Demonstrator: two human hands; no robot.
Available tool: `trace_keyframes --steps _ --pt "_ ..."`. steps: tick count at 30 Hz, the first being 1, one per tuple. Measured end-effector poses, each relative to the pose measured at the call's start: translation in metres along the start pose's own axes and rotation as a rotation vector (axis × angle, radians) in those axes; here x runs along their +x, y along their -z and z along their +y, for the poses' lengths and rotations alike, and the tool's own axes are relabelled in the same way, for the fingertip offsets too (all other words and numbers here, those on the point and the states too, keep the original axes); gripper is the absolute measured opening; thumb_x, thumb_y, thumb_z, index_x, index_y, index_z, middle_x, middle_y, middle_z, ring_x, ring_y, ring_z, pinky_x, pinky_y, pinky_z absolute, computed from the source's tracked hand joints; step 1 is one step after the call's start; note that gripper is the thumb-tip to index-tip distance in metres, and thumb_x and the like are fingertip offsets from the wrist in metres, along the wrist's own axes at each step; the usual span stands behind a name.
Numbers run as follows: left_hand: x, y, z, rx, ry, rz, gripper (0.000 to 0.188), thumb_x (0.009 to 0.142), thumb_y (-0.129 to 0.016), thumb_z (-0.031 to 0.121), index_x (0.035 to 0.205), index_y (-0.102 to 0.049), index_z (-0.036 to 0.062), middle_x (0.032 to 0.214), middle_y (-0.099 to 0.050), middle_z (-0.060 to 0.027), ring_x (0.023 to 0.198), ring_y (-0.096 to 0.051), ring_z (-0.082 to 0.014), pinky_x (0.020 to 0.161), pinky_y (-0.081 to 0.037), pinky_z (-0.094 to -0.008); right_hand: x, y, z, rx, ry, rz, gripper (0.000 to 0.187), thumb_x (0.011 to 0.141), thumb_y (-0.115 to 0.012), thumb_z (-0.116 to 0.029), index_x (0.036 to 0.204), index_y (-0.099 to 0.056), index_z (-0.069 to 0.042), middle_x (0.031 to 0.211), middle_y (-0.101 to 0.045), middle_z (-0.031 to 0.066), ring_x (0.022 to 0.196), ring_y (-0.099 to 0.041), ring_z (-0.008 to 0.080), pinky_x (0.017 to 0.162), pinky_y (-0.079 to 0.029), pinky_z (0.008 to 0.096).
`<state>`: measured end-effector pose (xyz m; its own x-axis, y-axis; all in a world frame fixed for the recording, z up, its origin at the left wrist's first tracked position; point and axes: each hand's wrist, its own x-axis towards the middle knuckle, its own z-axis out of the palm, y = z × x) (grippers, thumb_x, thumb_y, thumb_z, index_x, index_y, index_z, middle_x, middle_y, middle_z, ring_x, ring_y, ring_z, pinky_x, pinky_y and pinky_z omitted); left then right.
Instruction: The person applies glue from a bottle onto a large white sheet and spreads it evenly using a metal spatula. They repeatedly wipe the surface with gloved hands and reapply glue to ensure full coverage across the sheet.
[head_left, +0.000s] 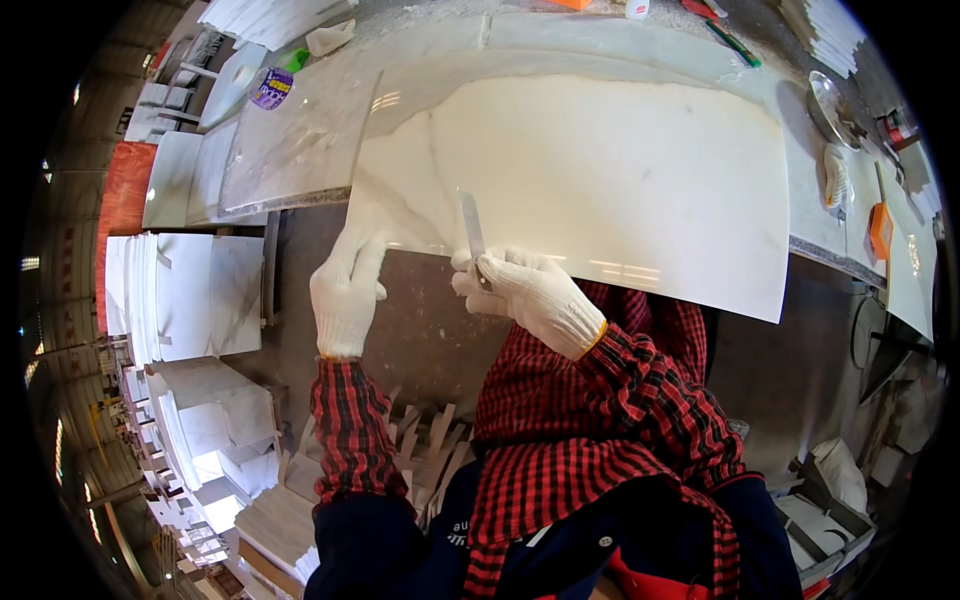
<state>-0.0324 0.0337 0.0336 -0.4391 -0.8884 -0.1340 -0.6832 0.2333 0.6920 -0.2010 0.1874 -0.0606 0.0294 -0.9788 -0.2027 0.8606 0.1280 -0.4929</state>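
A glossy white marble slab (610, 170) with a grey-brown vein at its left end lies across the workbench, its near edge overhanging toward me. My right hand (535, 295), in a white knitted glove, is closed around a thin metal scraper blade (471, 225). The blade points away from me, over the slab's near edge. At the slab's near left corner, my left hand (345, 295), also gloved, rests with its fingers stretched along the stone. White glove and pale stone blend there, so the fingertips are hard to make out.
A purple-labelled bottle (271, 88) stands on the bench (300, 140) at the left. To the right lie a metal bowl (832, 108), a spare glove (834, 177) and an orange block (880, 231). Stacked slabs (205, 295) stand at the left; narrow offcuts (440, 450) are beside me below.
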Motion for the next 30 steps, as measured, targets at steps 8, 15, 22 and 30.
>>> trace_keyframes --steps 8,15,22,30 --pt "-0.046 -0.045 -0.009 0.205 -0.624 0.105 0.046 0.090 -0.076 0.010 0.134 -0.066 0.0008 0.133 -0.068 -0.0172 0.128 -0.061 -0.0337 0.110 -0.047 -0.0416 -0.001 -0.002 0.009 0.044 0.004 0.017 0.034 0.106 -0.062 -0.039 0.116 -0.068 -0.007 0.104 -0.060 -0.0025 0.100 -0.052 0.0113 0.095 -0.044 0.0330" --pt "-0.061 -0.073 -0.047 0.283 -0.628 0.370 0.059 0.090 -0.076 0.009 0.144 -0.056 -0.0002 0.145 -0.058 -0.0204 0.138 -0.051 -0.0400 0.116 -0.041 -0.0483 -0.008 -0.017 0.007 0.159 0.023 -0.188 0.030 0.103 -0.066 -0.037 0.112 -0.065 -0.009 0.107 -0.059 -0.0021 0.097 -0.050 0.0120 0.083 -0.044 0.0316" --pt "-0.057 0.001 -0.113 0.720 -0.065 0.679 0.061 0.090 -0.074 0.012 0.146 -0.053 0.0013 0.154 -0.049 -0.0215 0.142 -0.045 -0.0411 0.119 -0.036 -0.0489 -0.003 -0.015 0.016 0.231 -0.022 -0.181 0.024 0.102 -0.069 -0.034 0.106 -0.062 -0.011 0.109 -0.060 -0.0016 0.097 -0.052 0.0133 0.080 -0.045 0.0313" --pt "-0.080 -0.066 -0.032 0.346 -0.841 0.292 0.056 0.093 -0.067 0.004 0.148 -0.053 -0.0008 0.151 -0.055 -0.0221 0.146 -0.044 -0.0423 0.121 -0.036 -0.0481 -0.002 -0.009 0.035 0.203 -0.030 -0.015 0.027 0.102 -0.068 -0.035 0.112 -0.065 -0.010 0.108 -0.064 -0.0004 0.102 -0.058 0.0124 0.086 -0.048 0.0323"
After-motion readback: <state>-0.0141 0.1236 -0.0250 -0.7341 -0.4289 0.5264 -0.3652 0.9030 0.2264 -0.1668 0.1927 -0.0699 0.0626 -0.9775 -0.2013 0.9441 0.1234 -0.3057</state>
